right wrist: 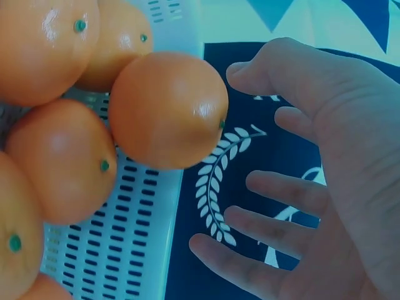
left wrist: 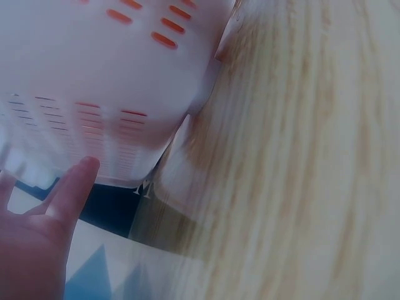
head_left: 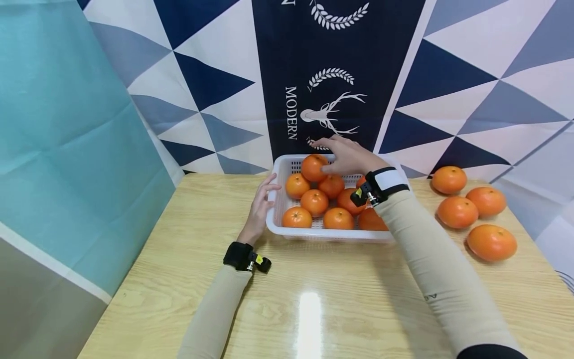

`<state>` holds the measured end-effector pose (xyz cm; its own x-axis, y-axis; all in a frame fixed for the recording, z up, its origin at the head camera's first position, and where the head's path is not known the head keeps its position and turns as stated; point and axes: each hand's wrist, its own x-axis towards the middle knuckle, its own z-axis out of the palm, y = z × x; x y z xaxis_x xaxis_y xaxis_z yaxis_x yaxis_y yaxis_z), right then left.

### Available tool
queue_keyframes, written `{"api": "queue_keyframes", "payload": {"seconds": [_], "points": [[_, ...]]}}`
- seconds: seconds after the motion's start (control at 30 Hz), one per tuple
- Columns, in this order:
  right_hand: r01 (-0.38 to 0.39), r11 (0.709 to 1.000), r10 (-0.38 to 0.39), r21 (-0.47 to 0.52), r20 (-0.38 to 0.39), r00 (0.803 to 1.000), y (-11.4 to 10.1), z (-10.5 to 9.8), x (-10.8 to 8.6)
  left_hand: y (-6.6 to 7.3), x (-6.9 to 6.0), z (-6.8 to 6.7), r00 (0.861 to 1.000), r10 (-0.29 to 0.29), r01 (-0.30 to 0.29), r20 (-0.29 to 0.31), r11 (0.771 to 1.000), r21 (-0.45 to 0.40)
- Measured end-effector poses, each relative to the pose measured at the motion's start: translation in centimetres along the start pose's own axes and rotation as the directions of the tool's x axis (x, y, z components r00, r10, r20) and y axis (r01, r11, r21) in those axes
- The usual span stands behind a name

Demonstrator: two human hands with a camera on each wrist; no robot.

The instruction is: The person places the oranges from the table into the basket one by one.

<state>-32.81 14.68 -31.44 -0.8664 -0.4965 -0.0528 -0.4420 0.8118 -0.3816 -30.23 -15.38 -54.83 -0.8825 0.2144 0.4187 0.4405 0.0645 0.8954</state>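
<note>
A white basket [head_left: 332,233] holds several oranges; one orange [head_left: 313,168] lies at its back left, against its neighbours. My right hand [head_left: 347,155] is above the basket's back edge, just right of that orange. In the right wrist view the fingers of the right hand [right wrist: 312,156] are spread, with a gap to the orange [right wrist: 169,110] and nothing held. My left hand [head_left: 259,207] is at the basket's left end, its fingers on the rim. The left wrist view has the left hand [left wrist: 47,231] beside the slotted basket wall [left wrist: 94,119], fingers extended.
Several oranges [head_left: 492,243] lie on the wooden table [head_left: 269,309] to the right of the basket. Behind the table hangs a patterned cloth [head_left: 215,80], with a teal surface [head_left: 76,124] at the left.
</note>
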Motion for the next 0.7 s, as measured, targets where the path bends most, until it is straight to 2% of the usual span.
{"api": "queue_keyframes", "payload": {"seconds": [0.27,0.47,0.7], "points": [[0.005,1.0,-0.005,0.002,-0.001,1.0,1.2,-0.8,-1.0,-0.3,-0.1,-0.2,1.0,0.001,-0.001,-0.002,1.0,-0.014],[0.001,1.0,-0.001,-0.005,0.002,1.0,2.3,-2.1,-2.0,-0.7,0.1,-0.3,1.0,0.006,-0.006,0.01,1.0,-0.022],[-0.017,0.998,0.015,-0.059,-0.034,0.999,4.2,-3.6,-3.8,-0.6,0.4,0.0,1.0,-0.008,0.008,0.0,1.0,-0.009]]}}
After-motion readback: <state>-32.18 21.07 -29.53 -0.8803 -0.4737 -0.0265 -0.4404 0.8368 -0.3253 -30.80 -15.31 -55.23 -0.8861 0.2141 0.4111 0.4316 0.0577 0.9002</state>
